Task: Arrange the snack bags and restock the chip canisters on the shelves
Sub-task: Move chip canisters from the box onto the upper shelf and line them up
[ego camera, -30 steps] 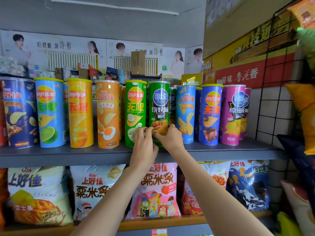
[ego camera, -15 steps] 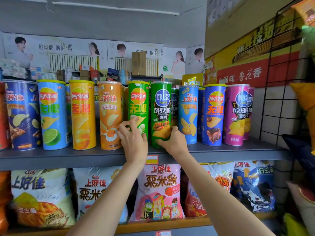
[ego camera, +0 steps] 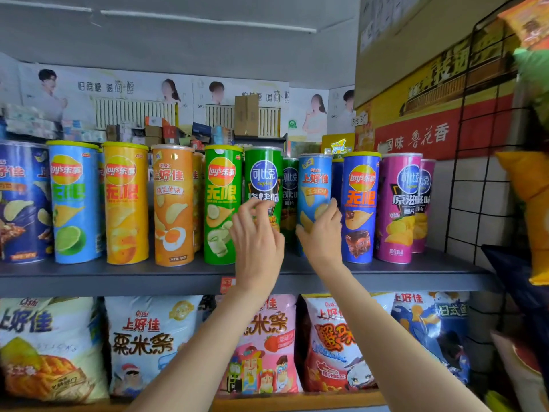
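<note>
Chip canisters: a full row stands upright on the grey shelf (ego camera: 416, 278), and both hands are up at the middle of it.
Left hand (ego camera: 257, 245): raised in front of the dark green canister (ego camera: 263, 179), fingers curled at the canister's front, the tips bunched against its lower label. Whether they actually pinch the tube or only touch it, I cannot tell; the fingers are blurred.
Right hand (ego camera: 322, 233): wrapped round the lower part of the light blue canister (ego camera: 315, 185), fingers on its right side, thumb towards its left. That is a real hold.
Between the hands: a second dark green canister (ego camera: 289, 197) sits further back, in the gap.
Left of the left hand: the bright green Lay's canister (ego camera: 221, 188) just beside it, then the orange canister (ego camera: 172, 203), the yellow canister (ego camera: 126, 200) and the sky-blue lime canister (ego camera: 74, 200).
Right of the right hand: the blue Lay's canister (ego camera: 359, 200) close against the fingers, then the magenta canister (ego camera: 398, 203).
Below the hands: snack bags stand on the lower shelf, the pink bag (ego camera: 267, 352) under the left forearm, the red and white bag (ego camera: 329, 343) under the right.
Far right: a black wire rack (ego camera: 481, 185) holding hanging bags.
</note>
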A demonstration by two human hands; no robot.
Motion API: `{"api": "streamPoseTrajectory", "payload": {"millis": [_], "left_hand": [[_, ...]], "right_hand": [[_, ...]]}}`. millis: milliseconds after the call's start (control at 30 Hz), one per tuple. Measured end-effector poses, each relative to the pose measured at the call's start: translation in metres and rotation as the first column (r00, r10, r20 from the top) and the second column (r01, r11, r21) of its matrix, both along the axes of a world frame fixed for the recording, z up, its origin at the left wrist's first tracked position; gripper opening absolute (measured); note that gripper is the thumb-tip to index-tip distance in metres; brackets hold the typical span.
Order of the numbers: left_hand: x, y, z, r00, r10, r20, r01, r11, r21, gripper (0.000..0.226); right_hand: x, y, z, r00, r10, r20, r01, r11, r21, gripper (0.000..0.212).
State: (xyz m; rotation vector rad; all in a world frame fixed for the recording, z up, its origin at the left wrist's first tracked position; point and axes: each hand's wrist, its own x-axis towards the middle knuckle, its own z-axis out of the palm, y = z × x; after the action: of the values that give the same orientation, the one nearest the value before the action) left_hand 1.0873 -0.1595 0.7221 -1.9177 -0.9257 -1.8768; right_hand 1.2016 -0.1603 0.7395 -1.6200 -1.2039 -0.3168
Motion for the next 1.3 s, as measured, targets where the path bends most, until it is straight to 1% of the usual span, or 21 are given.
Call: {"api": "streamPoseTrajectory", "payload": {"millis": [67, 167, 233, 300, 433, 533, 700, 767, 833, 900, 967, 1000, 1033, 1100, 1133, 1200, 1267, 1300], "left_hand": [[0.007, 0.0, 0.0, 1.0, 0.022, 0.007, -0.021, 0.999, -0.026, 0.054], [0.012, 0.003, -0.002, 0.997, 0.076, 0.03, -0.072, 0.991, -0.116, 0.049], [0.013, 0.005, -0.005, 0.992, 0.115, 0.055, -0.102, 0.975, -0.197, 0.048], [0.014, 0.007, -0.009, 0.989, 0.107, 0.106, -0.075, 0.959, -0.275, 0.046], [0.017, 0.005, -0.011, 0.976, 0.082, 0.202, 0.0, 0.926, -0.377, 0.048], [0.021, 0.001, -0.011, 0.972, 0.091, 0.219, 0.001, 0.921, -0.388, 0.049], [0.022, 0.0, -0.01, 0.983, 0.094, 0.157, -0.027, 0.921, -0.388, 0.048], [0.022, -0.001, -0.007, 0.983, 0.088, 0.158, -0.026, 0.932, -0.361, 0.045], [0.023, -0.004, -0.004, 0.987, 0.056, 0.15, -0.01, 0.957, -0.29, 0.042], [0.026, -0.008, -0.001, 0.992, -0.02, 0.126, 0.051, 0.968, -0.247, 0.043], [0.031, -0.012, 0.003, 0.987, -0.116, 0.112, 0.143, 0.951, -0.275, 0.053], [0.033, -0.014, 0.006, 0.978, -0.161, 0.133, 0.194, 0.933, -0.302, 0.06], [0.035, -0.016, 0.009, 0.961, -0.205, 0.185, 0.257, 0.911, -0.323, 0.066], [0.036, -0.014, 0.014, 0.916, -0.272, 0.294, 0.368, 0.862, -0.348, 0.07], [0.035, -0.013, 0.016, 0.912, -0.276, 0.303, 0.378, 0.854, -0.357, 0.069], [0.031, -0.008, 0.018, 0.927, -0.26, 0.271, 0.351, 0.855, -0.381, 0.067], [0.026, -0.006, 0.019, 0.931, -0.265, 0.253, 0.349, 0.85, -0.395, 0.063], [0.024, -0.006, 0.02, 0.932, -0.265, 0.247, 0.346, 0.852, -0.392, 0.062]], "right_hand": [[0.005, 0.007, 0.0, 0.999, 0.011, -0.038, -0.015, 0.994, -0.109, 0.089], [0.009, 0.011, -0.001, 0.995, 0.011, -0.1, -0.026, 0.988, -0.153, 0.086], [0.01, 0.01, -0.003, 0.995, 0.02, -0.102, -0.034, 0.99, -0.135, 0.079], [0.009, 0.006, -0.006, 0.995, 0.058, -0.084, -0.067, 0.992, -0.111, 0.075], [0.006, -0.008, -0.01, 0.986, 0.156, -0.064, -0.161, 0.984, -0.082, 0.081], [0.003, -0.013, -0.01, 0.984, 0.175, -0.034, -0.177, 0.98, -0.091, 0.084], [-0.002, -0.017, -0.009, 0.981, 0.192, -0.033, -0.194, 0.976, -0.094, 0.086], [-0.002, -0.018, -0.009, 0.981, 0.189, -0.048, -0.192, 0.978, -0.08, 0.086], [-0.003, -0.019, -0.009, 0.982, 0.181, -0.057, -0.185, 0.98, -0.068, 0.083], [-0.004, -0.021, -0.01, 0.982, 0.176, -0.075, -0.179, 0.983, -0.043, 0.078], [-0.005, -0.024, -0.012, 0.981, 0.181, -0.076, -0.181, 0.983, -0.002, 0.067], [-0.006, -0.025, -0.013, 0.982, 0.179, -0.057, -0.179, 0.984, 0.014, 0.061], [-0.007, -0.028, -0.015, 0.982, 0.187, -0.034, -0.186, 0.982, 0.032, 0.058], [-0.009, -0.035, -0.016, 0.965, 0.261, -0.006, -0.26, 0.963, 0.066, 0.058], [-0.008, -0.04, -0.015, 0.944, 0.329, 0.01, -0.329, 0.943, 0.06, 0.059], [0.005, -0.048, -0.013, 0.878, 0.478, 0.025, -0.478, 0.878, -0.016, 0.058], [0.024, -0.056, -0.008, 0.813, 0.578, -0.068, -0.582, 0.809, -0.082, 0.048], [0.032, -0.057, -0.005, 0.812, 0.574, -0.105, -0.582, 0.81, -0.076, 0.043]]}}
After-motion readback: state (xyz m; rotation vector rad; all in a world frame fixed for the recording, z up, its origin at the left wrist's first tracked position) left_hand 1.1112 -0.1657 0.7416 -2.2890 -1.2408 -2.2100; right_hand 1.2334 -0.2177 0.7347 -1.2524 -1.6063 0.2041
